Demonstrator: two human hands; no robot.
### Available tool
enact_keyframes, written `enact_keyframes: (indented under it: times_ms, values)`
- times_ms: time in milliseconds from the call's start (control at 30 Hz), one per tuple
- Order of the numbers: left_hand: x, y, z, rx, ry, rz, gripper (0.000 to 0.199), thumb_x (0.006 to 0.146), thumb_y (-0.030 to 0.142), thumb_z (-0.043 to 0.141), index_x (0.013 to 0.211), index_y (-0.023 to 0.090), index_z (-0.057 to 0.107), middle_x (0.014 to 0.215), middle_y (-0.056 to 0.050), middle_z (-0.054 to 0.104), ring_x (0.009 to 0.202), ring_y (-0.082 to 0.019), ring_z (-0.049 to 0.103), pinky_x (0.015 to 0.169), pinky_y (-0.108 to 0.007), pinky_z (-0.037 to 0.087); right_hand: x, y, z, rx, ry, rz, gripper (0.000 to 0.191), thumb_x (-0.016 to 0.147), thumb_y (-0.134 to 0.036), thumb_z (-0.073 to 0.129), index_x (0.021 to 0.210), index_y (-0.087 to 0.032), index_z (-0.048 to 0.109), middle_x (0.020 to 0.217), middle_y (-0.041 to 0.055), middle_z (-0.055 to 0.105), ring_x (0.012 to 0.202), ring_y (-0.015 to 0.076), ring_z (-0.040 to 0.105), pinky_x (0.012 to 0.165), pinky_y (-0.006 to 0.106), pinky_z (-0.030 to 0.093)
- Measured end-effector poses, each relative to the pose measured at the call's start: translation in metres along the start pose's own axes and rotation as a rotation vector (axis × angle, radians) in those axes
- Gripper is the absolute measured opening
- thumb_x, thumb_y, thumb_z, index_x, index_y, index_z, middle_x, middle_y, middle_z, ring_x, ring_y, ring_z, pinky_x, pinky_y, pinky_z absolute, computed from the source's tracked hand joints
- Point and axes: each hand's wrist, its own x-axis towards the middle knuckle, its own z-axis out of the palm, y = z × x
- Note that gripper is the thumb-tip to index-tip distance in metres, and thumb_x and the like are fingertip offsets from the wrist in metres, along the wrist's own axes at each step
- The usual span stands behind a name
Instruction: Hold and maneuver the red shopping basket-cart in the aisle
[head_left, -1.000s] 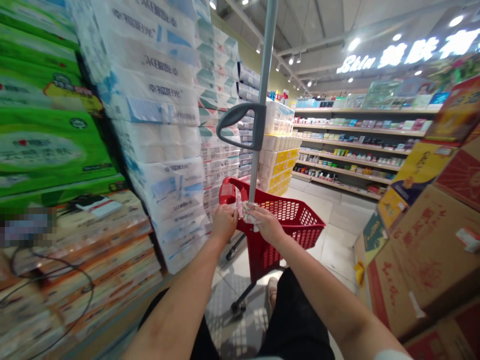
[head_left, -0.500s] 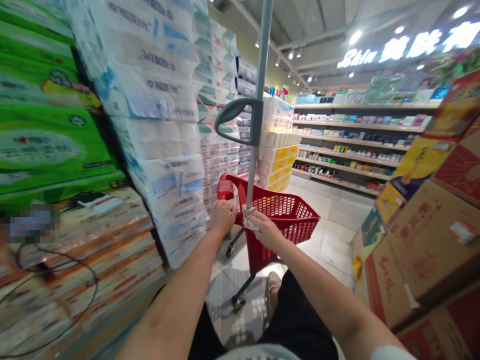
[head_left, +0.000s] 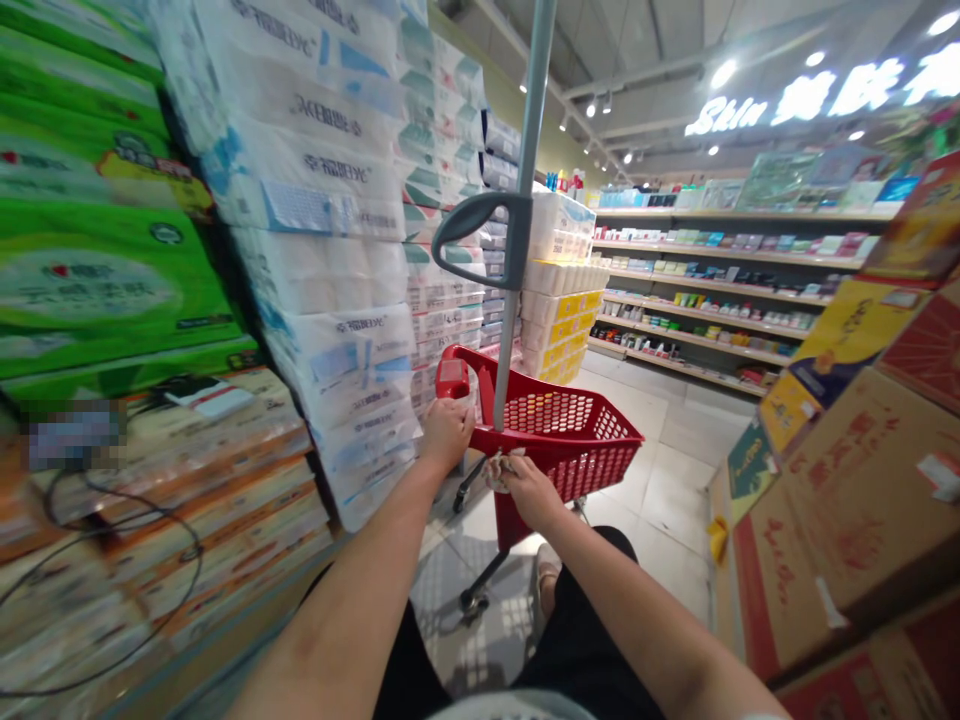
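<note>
A red plastic shopping cart with perforated basket walls stands before me. From it rises a grey pole with a dark grey loop handle. My left hand is closed round the red part at the cart's near left corner; something whitish shows by its fingers. Pinched in my right hand is a crumpled, light-coloured cloth, pressed against the near outer side of the basket just under the rim. My right fingertips are partly hidden in the cloth's folds.
Tall stacks of white tissue packs and green packs rise on the left. A black cable loops over boxes there. Cardboard cartons are piled on the right. Stocked shelves line the back.
My right hand has moved down with the cloth, from the foot of the pole to the outer side of the basket. My left hand keeps its place. The view has shifted slightly.
</note>
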Motion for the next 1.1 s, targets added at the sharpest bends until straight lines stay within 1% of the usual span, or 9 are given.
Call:
enact_keyframes:
  times_ms: [167, 300, 367, 533, 600, 733, 933, 1000, 1100]
  values:
    - [0.0, 0.0, -0.001, -0.003, 0.006, 0.008, 0.044, 0.093, 0.031, 0.037, 0.062, 0.02, 0.066, 0.072, -0.007, 0.068, 0.076, -0.02, 0.058, 0.082, -0.036, 0.039, 0.01, -0.004, -0.004, -0.039, 0.094, -0.033, 0.032, 0.095, -0.017, 0.045, 0.122, -0.02, 0.061, 0.115, 0.0104, 0.057, 0.112, 0.022, 0.049, 0.103, 0.036, 0.041]
    - [0.0, 0.0, -0.001, 0.014, -0.001, -0.009, 0.043, 0.092, 0.032, 0.038, 0.062, 0.019, 0.066, 0.072, -0.007, 0.068, 0.077, -0.02, 0.057, 0.082, -0.036, 0.039, 0.005, -0.005, 0.007, -0.087, -0.016, 0.005, 0.024, 0.091, -0.014, 0.05, 0.106, -0.02, 0.068, 0.105, 0.0098, 0.059, 0.102, 0.0223, 0.051, 0.091, 0.035, 0.047]
    - [0.0, -0.001, -0.001, 0.017, 0.002, -0.011, 0.043, 0.092, 0.032, 0.038, 0.062, 0.02, 0.066, 0.072, -0.007, 0.068, 0.078, -0.02, 0.057, 0.082, -0.036, 0.039, 0.002, -0.005, 0.012, -0.101, -0.055, 0.01, 0.022, 0.09, -0.013, 0.051, 0.1, -0.02, 0.069, 0.102, 0.009, 0.059, 0.098, 0.0217, 0.052, 0.087, 0.033, 0.048]
    - [-0.002, -0.002, -0.001, 0.023, 0.017, -0.008, 0.042, 0.092, 0.033, 0.039, 0.062, 0.02, 0.065, 0.072, -0.006, 0.068, 0.08, -0.021, 0.057, 0.083, -0.037, 0.039, 0.007, -0.007, 0.011, -0.085, 0.046, -0.002, 0.026, 0.092, -0.015, 0.048, 0.109, -0.021, 0.067, 0.11, 0.0097, 0.058, 0.104, 0.0222, 0.05, 0.094, 0.034, 0.044]
    - [-0.002, -0.002, -0.002, 0.014, 0.012, -0.011, 0.042, 0.092, 0.032, 0.039, 0.062, 0.02, 0.064, 0.073, -0.007, 0.067, 0.08, -0.021, 0.057, 0.083, -0.037, 0.039, 0.004, -0.007, 0.013, -0.081, 0.039, 0.01, 0.026, 0.092, -0.015, 0.049, 0.108, -0.021, 0.068, 0.109, 0.0099, 0.059, 0.103, 0.0224, 0.05, 0.093, 0.034, 0.044]
    - [-0.003, -0.001, -0.003, -0.027, -0.006, -0.019, 0.043, 0.092, 0.032, 0.038, 0.06, 0.02, 0.064, 0.071, -0.007, 0.066, 0.078, -0.021, 0.056, 0.083, -0.038, 0.039, -0.004, -0.004, 0.019, -0.081, -0.024, 0.032, 0.023, 0.089, -0.013, 0.052, 0.1, -0.022, 0.071, 0.105, 0.009, 0.061, 0.098, 0.0222, 0.052, 0.09, 0.034, 0.045]
    - [-0.004, -0.001, -0.003, -0.016, 0.006, -0.027, 0.04, 0.091, 0.03, 0.04, 0.061, 0.02, 0.066, 0.072, -0.007, 0.067, 0.08, -0.021, 0.057, 0.085, -0.038, 0.038, 0.003, -0.007, 0.009, -0.067, 0.075, 0.022, 0.025, 0.092, -0.016, 0.049, 0.107, -0.022, 0.068, 0.109, 0.0084, 0.059, 0.105, 0.0221, 0.05, 0.095, 0.034, 0.043]
    - [-0.004, -0.001, -0.004, -0.024, 0.002, -0.026, 0.041, 0.091, 0.029, 0.04, 0.061, 0.02, 0.066, 0.072, -0.008, 0.068, 0.08, -0.022, 0.057, 0.085, -0.039, 0.038, 0.002, -0.007, 0.01, -0.074, 0.045, 0.028, 0.026, 0.091, -0.014, 0.048, 0.105, -0.022, 0.068, 0.107, 0.0081, 0.059, 0.101, 0.0214, 0.051, 0.091, 0.032, 0.044]
    - [-0.005, -0.003, -0.005, -0.035, -0.001, -0.026, 0.041, 0.091, 0.029, 0.04, 0.06, 0.02, 0.066, 0.072, -0.008, 0.068, 0.08, -0.022, 0.057, 0.084, -0.039, 0.039, -0.003, -0.007, 0.013, -0.084, -0.006, 0.05, 0.025, 0.089, -0.011, 0.049, 0.097, -0.023, 0.07, 0.103, 0.007, 0.06, 0.095, 0.0207, 0.053, 0.086, 0.031, 0.046]
